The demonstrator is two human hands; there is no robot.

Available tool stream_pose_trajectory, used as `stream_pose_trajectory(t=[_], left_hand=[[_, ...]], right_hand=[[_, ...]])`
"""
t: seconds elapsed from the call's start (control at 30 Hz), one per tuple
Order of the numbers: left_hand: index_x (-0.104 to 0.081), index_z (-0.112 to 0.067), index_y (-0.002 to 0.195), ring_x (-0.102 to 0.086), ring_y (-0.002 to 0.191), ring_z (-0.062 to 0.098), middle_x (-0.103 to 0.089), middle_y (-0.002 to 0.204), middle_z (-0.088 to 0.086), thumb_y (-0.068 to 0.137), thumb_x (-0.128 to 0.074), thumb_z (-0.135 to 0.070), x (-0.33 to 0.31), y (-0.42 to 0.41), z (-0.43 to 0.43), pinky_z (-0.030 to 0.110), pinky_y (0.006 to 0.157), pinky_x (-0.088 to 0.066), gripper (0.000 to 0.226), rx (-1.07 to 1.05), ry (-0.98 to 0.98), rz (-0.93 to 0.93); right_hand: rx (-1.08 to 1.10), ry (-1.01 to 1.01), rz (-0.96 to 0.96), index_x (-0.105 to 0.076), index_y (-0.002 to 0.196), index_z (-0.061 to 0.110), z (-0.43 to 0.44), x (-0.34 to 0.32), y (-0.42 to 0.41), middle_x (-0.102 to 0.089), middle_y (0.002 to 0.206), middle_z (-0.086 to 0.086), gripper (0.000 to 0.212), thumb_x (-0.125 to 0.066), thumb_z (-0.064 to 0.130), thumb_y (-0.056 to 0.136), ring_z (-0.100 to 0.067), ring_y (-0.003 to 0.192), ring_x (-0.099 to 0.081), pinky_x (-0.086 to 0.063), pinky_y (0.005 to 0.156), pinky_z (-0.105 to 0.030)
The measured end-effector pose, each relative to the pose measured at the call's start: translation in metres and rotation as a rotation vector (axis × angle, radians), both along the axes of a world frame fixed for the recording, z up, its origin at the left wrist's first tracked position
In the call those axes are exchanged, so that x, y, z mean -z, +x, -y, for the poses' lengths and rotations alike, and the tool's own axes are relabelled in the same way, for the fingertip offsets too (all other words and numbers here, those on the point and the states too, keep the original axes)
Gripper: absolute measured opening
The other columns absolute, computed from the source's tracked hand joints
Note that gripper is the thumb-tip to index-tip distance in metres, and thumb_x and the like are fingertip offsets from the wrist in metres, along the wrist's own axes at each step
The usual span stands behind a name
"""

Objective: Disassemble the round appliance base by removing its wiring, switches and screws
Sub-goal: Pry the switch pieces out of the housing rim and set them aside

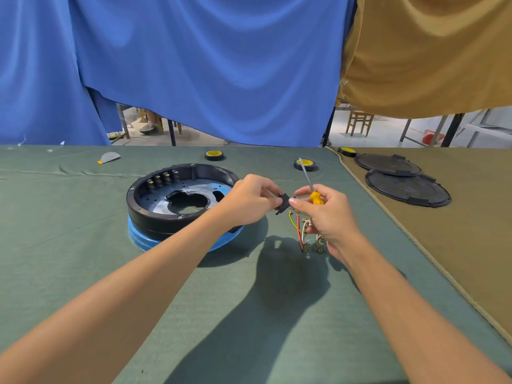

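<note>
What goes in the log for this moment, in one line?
left hand: pinches black part | right hand: grips screwdriver | wires: dangle underneath | base: on table

A round black base (pixel 155 206) lies flat, open side up, on a blue disc (pixel 138 236). Inside are a grey metal plate (pixel 155 199) with a large ragged hole and a row of four switches (pixel 163 179) on the far wall. Just right of it, the left hand (pixel 249 200) and right hand (pixel 329 217) pinch a small black part (pixel 283 203) in the air. Red, yellow-green and white wires (pixel 303 231) dangle beneath. The right hand also grips a yellow-handled screwdriver (pixel 315 198), shaft up.
</note>
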State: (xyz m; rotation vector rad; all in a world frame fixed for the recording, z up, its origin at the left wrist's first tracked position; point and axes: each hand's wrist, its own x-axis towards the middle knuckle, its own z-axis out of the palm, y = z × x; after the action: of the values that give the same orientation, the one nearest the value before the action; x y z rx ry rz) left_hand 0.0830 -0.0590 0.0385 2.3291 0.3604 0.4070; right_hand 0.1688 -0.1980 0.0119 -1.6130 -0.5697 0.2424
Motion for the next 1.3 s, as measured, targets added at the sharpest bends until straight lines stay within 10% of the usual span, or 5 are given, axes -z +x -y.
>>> stream_pose_trajectory(t=[0.2, 0.4, 0.8, 1.3], left_hand=[[-0.061, -0.015, 0.129, -0.061, 0.106, 0.017, -0.07, 0.113, 0.002, 0.096, -0.057, -0.025, 0.006, 0.002, -0.005, 0.024, 0.086, -0.042, 0.034, -0.023, 0.12, -0.013], [-0.057, -0.012, 0.132, -0.044, 0.126, 0.027, -0.058, 0.13, 0.007, 0.099, -0.05, -0.026, 0.008, -0.01, -0.035, 0.044, 0.101, -0.042, 0.036, -0.115, 0.627, -0.076], [-0.05, -0.019, 0.136, -0.042, 0.129, 0.026, -0.053, 0.138, 0.003, 0.098, -0.051, -0.037, 0.009, -0.034, -0.062, 0.046, 0.099, -0.042, 0.043, -0.124, 0.598, -0.171], [-0.046, -0.018, 0.061, -0.047, 0.058, 0.022, -0.048, 0.055, 0.001, 0.1, -0.037, -0.049, 0.01, -0.079, -0.108, 0.034, 0.058, -0.036, 0.051, -0.196, 0.458, -0.158]], right_hand=[[-0.017, 0.002, -0.151, -0.065, 0.084, 0.009, -0.005, 0.011, 0.005, -0.07, 0.08, -0.018, 0.007, -0.072, 0.009, 0.084, -0.002, 0.034, -0.04, -0.03, 0.039, -0.02], [0.051, -0.256, 0.006, -0.065, 0.072, 0.013, -0.006, 0.02, 0.015, -0.069, 0.072, -0.009, 0.013, -0.077, 0.016, 0.077, -0.014, 0.058, -0.055, -0.035, 0.046, -0.022], [0.126, -0.61, 0.351, -0.066, 0.075, 0.021, -0.018, 0.023, 0.022, -0.07, 0.082, -0.003, 0.011, -0.076, 0.025, 0.076, -0.026, 0.094, -0.06, -0.049, 0.077, -0.032], [0.103, -0.3, 0.153, -0.058, 0.069, 0.01, -0.059, -0.003, -0.046, -0.056, 0.06, -0.002, 0.036, -0.068, 0.043, 0.08, -0.022, 0.06, -0.047, -0.043, 0.058, -0.036]])
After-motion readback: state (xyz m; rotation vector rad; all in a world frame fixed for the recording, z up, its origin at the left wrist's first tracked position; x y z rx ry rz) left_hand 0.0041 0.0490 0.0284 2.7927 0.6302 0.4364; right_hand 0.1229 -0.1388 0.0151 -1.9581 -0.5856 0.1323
